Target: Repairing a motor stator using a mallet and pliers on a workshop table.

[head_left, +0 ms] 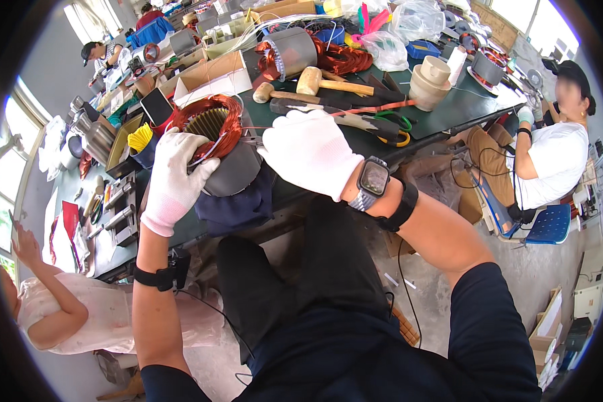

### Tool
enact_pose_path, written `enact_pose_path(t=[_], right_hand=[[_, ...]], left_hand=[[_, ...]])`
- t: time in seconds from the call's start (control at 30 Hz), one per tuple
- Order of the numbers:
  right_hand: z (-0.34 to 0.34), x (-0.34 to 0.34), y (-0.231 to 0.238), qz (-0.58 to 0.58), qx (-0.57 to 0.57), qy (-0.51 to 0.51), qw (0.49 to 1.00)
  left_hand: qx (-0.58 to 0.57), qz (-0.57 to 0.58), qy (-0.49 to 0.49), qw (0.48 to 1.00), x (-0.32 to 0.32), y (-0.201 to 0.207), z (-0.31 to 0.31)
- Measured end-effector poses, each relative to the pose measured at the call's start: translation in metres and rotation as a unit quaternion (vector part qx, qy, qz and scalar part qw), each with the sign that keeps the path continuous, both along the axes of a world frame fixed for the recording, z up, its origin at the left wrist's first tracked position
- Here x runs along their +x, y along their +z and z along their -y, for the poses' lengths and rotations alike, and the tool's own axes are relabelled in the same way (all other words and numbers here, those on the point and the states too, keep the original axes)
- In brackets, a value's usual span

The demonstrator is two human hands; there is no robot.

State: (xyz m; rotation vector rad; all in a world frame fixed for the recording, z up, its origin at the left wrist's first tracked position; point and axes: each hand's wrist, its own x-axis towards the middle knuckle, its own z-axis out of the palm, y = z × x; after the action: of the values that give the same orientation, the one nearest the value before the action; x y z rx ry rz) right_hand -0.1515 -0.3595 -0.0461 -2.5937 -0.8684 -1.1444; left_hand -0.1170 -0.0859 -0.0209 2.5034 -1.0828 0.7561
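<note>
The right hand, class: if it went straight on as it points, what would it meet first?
The right hand would probably meet the copper winding first, though depth is unclear.

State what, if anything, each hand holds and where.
Left hand: copper winding, by its near left edge. Right hand: cannot tell whether anything is held.

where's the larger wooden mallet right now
In the head view, the larger mallet lies on the green bench just beyond the right hand, right of the smaller mallet.

Stator (237, 169) on cloth (236, 213), mallets (309, 81) behind to its right, table (463, 102) beneath
</note>
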Motion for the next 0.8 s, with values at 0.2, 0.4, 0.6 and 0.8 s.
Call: enact_pose_path(t=[0.2, 0.4, 0.6, 0.8], right_hand=[[-0.013, -0.004, -0.002, 0.008, -0.088, -0.014, 0.996], [-0.028, -0.001, 0.015, 0.010, -0.129, -0.049, 0.990], [-0.027, 0.023, 0.068, -0.076, -0.129, 0.012, 0.989], [-0.012, 0.007, 0.037, -0.094, -0.091, -0.023, 0.991]], left_hand=[[-0.060, -0.015, 0.006, 0.998, 0.001, -0.005, 0.001], [-0.080, -0.011, 0.013, 0.997, 0.002, -0.008, 0.010], [-0.150, -0.069, 0.020, 0.986, 0.006, -0.005, 0.012], [-0.121, -0.059, -0.004, 0.991, 0.005, -0.004, 0.007]])
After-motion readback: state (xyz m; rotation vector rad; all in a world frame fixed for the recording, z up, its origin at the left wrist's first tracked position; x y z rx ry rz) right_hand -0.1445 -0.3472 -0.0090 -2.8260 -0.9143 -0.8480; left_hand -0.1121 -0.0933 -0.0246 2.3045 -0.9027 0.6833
